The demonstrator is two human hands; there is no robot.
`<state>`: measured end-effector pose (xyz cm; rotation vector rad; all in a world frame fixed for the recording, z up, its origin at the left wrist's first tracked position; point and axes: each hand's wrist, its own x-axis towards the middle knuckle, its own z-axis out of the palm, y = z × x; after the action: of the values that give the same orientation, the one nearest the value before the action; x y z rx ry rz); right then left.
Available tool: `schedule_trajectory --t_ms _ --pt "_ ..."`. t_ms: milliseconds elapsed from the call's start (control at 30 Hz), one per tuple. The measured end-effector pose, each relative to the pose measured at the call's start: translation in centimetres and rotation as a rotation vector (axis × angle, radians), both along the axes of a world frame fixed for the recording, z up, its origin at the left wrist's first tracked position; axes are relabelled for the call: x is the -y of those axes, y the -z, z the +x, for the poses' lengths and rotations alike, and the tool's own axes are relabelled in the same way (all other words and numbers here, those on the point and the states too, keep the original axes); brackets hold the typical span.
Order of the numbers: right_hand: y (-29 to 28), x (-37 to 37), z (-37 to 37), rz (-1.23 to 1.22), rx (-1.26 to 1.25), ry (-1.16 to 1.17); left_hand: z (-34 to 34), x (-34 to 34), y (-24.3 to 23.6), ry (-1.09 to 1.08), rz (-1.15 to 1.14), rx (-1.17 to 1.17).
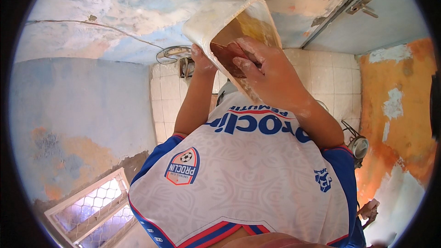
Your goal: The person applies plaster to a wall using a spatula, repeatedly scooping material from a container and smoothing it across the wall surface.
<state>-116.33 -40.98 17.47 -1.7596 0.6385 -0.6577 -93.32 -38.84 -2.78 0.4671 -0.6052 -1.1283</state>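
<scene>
In front of my chest I hold a white, open-topped plastic container [202, 25], tilted, its inside stained yellow and brown. My left hand [203, 59] grips its left side, with most of the fingers hidden behind the wall. Over the opening, my right hand [264, 64] has its fingers curled closed on a reddish-brown flat piece [225, 57] that reaches into the container. Its exact kind does not show. Whitish residue marks the fingers of both hands.
Ahead stands a patchy wall [161, 0] with a loose cable [105, 26]. A door handle [363, 7] is at far right. A round metallic object [359, 146] sits right, above another person's hand [369, 210]. A mesh window [94, 206] is lower left; the floor is tiled [324, 71].
</scene>
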Motion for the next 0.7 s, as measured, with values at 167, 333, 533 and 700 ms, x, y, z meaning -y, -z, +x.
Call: schedule_trajectory --t_ms 167,333,533,700 --pt "0.4 1.0 -1.4 0.239 0.056 -0.087 -0.4 -0.5 0.3 0.003 -0.032 0.036" --pt "1.0 1.9 -2.5 0.412 0.142 -0.096 0.6 -0.8 1.6 0.086 -0.079 0.071" --pt "0.4 2.5 -3.9 0.606 0.24 -0.056 0.1 -0.5 0.1 0.023 0.074 -0.057" --pt "1.7 2.5 -4.1 0.556 0.337 0.019 -2.0 -1.3 -1.4 -0.125 0.148 -0.034"
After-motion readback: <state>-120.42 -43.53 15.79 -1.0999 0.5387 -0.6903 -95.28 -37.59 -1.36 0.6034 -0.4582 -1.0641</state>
